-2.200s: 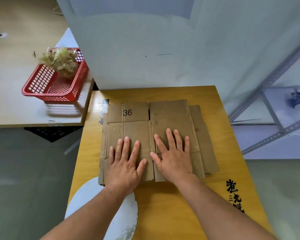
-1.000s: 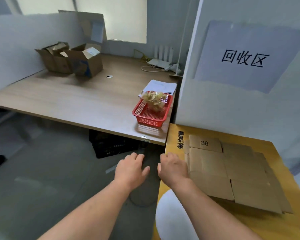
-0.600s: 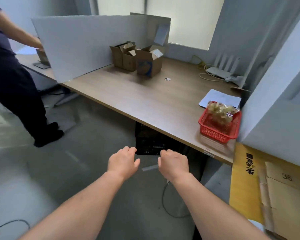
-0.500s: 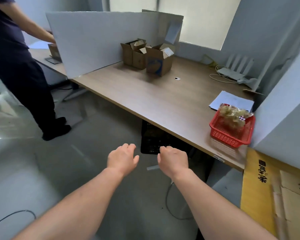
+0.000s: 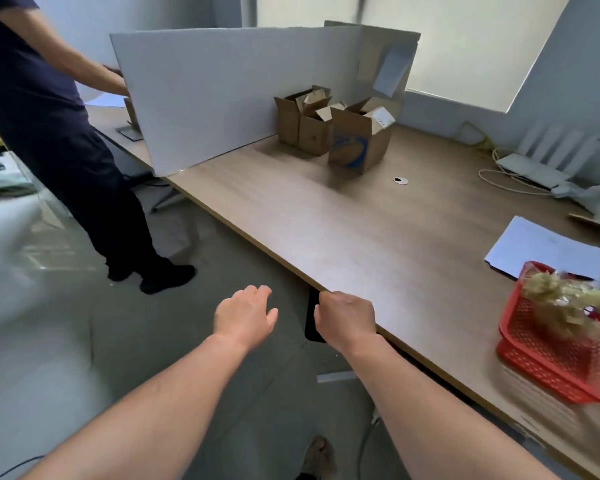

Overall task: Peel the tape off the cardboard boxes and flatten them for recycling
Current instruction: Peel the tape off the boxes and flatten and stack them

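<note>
Left hand (image 5: 245, 315) out in front over the grey floor (image 5: 49, 358), palm down, fingers (image 5: 262, 293) relaxed and slightly apart, holding nothing. Right hand (image 5: 345, 318) just beside it, at the near edge of the long pale-wood tabletop (image 5: 361, 233), fingers loosely curled under and empty; contact with that edge impossible to tell. Both bare forearms reaching in from the bottom.

Far back on the tabletop, a cluster of three small brown cardboard boxes (image 5: 326, 126), upright, top flaps open and sticking up. Nearest of them, a brown box with a blue print on its side (image 5: 355, 147), a white label on one raised flap. Well apart from both hands. Behind the cluster, a tall white partition board (image 5: 229, 95) standing on the tabletop, with a brown cardboard panel at its far end.

At the right edge, a red plastic mesh basket (image 5: 548, 365) on the tabletop, blurred, holding a crumpled wad of yellowish tape (image 5: 561, 306). Just behind the basket, a white sheet of paper (image 5: 541, 247) lying flat. Further back by the wall, a white router with upright antennas (image 5: 541, 164) and a loose pale cable. Near the blue-printed box, a small white round disc (image 5: 400, 181) on the wood.

At left, a standing person in dark clothing (image 5: 49, 116), one arm stretched toward the board's left end.
</note>
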Motion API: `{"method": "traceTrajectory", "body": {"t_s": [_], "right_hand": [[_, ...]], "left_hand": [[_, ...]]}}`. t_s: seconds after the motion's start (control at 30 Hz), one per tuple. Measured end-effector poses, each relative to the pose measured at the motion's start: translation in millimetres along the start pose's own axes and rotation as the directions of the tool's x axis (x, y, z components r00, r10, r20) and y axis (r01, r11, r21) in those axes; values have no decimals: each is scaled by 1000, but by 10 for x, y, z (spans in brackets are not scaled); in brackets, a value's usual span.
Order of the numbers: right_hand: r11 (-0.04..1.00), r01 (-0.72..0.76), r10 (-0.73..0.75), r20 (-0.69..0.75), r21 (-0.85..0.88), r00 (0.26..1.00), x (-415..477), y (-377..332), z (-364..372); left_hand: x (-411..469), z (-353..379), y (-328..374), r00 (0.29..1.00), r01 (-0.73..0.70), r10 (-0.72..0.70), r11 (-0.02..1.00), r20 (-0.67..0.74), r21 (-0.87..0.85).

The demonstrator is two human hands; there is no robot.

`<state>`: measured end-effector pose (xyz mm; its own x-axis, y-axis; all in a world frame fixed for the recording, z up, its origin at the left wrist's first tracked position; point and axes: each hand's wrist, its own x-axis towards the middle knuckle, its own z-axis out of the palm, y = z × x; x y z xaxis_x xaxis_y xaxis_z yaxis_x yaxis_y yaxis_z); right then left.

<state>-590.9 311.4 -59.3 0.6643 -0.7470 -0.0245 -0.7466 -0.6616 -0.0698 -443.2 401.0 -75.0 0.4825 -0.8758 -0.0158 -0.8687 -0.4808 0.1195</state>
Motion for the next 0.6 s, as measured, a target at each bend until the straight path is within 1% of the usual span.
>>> {"method": "traceTrajectory", "body": {"t_s": [0.07,0.1,0.13,0.2,0.27,0.37,0.6], "right_hand": [[1000,-23,22,34,19,999,197,57,-83],[999,-37,36,25,34,999,618,242,-105],[998,-46,45,24,39,999,800,327,-114],[999,-45,44,20,13,999,911,395,-168],[998,-57,57,3,23,998,1241,559,-157],[996,-81,81,-6,23,997,1689,762,-194],[995,-103,103,-42,13,994,2457,949,-227]], "left_hand": [[204,-65,63,1000,-10,10,1000,21,-1],[654,-80,167,999,-31,31,999,9,13],[872,-71,216,999,-38,37,999,12,20],[1027,-111,256,999,-44,44,999,32,1],[1388,-69,343,998,-68,68,998,15,-16],[1836,-69,404,997,-76,77,996,31,-43],[2642,-79,346,997,-81,81,994,-13,-74]]}}
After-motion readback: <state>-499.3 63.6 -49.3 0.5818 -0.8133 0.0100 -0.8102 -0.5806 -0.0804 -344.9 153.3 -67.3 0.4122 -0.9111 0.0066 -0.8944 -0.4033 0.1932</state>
